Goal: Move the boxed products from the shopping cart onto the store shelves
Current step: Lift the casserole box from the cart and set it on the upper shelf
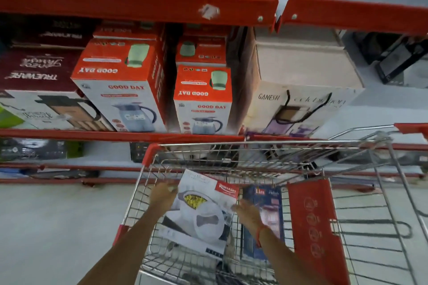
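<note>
A white casserole box [201, 211] with a red brand tag lies tilted inside the wire shopping cart [261, 146]. My left hand [163, 193] grips its left edge and my right hand [246, 211] presses against its right edge, so both hold the box. A dark blue box [266, 199] stands in the cart just right of it, partly behind my right wrist. The store shelves [120, 134] with red edges rise in front of the cart.
The middle shelf holds two orange Good Day jug boxes [125, 85], a maroon box [34, 69] at left and a large beige Ganesh box [301, 90] at right. A red cart seat flap [315, 227] is on the right. Grey floor lies left of the cart.
</note>
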{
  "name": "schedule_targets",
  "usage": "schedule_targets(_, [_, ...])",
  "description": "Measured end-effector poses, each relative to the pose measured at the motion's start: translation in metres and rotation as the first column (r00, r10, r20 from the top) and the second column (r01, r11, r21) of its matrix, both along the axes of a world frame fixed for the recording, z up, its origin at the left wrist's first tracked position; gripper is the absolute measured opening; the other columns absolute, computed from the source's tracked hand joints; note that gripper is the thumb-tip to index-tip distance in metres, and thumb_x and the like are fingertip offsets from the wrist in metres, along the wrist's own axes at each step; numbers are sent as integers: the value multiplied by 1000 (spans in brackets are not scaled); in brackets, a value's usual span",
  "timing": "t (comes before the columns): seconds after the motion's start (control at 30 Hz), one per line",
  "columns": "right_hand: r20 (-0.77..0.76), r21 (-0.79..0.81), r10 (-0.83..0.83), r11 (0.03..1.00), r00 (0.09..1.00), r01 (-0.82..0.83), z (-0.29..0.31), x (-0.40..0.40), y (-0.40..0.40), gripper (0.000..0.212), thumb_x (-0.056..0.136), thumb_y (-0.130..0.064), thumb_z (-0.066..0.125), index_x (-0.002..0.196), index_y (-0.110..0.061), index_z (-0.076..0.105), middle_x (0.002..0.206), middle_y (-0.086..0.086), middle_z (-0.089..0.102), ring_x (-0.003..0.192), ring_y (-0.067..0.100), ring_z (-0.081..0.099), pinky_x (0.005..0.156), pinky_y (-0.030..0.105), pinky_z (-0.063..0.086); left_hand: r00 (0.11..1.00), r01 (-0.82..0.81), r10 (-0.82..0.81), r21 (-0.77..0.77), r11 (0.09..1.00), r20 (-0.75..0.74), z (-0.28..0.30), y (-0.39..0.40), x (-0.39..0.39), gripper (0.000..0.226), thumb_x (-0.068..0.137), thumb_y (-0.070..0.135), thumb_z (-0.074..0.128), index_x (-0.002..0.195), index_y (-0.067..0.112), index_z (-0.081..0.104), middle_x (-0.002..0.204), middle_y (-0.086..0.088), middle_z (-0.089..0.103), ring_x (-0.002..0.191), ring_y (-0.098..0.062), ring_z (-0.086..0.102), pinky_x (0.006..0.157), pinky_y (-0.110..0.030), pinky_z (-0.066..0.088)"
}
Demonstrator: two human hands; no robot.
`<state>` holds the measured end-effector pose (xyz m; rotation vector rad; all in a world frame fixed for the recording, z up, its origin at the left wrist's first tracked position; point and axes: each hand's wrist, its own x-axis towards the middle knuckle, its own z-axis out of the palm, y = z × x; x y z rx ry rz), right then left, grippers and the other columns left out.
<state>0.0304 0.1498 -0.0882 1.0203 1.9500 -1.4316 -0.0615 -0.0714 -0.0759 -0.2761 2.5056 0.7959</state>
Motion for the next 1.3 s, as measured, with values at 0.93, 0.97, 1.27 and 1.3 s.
schedule_targets(0.93, [-29, -275, -243, 934, 970, 226, 75, 43, 23, 43, 88, -23, 62, 130, -23, 51, 130, 3, 57, 111, 18, 56, 79, 44, 55, 998, -58, 58, 258, 964, 8, 38, -15, 74, 35, 78, 27, 73, 105, 9, 62, 94, -3, 66, 88, -25, 64, 79, -38, 53])
schedule_targets(0.97, [-54, -273, -254, 934, 966, 230, 84, 46, 25, 50, 88, -24, 62, 136, -23, 48, 135, 2, 55, 120, 20, 53, 72, 38, 55, 997, -75, 80, 288, 955, -7, 47, -16, 76, 30, 77, 25, 74, 101, 14, 63, 96, -4, 68, 90, -25, 65, 81, -40, 54])
schedule_targets(1.27, [-242, -308, -205, 943, 948, 125, 136, 63, 20, 53, 91, -28, 59, 141, -26, 41, 120, -8, 55, 117, 16, 46, 87, 38, 43, 984, -125, 168, 437, 891, -61, 89, -24, 95, 29, 76, 13, 75, 77, 34, 56, 104, -8, 71, 95, -26, 67, 89, -52, 52])
schedule_targets(1.3, [-254, -308, -204, 944, 945, 121, 139, 64, 18, 53, 92, -26, 58, 142, -25, 40, 126, -5, 53, 123, 20, 45, 87, 38, 43, 984, -122, 167, 444, 888, -63, 90, -25, 96, 28, 75, 14, 76, 78, 33, 55, 102, -9, 71, 93, -26, 67, 88, -52, 52])
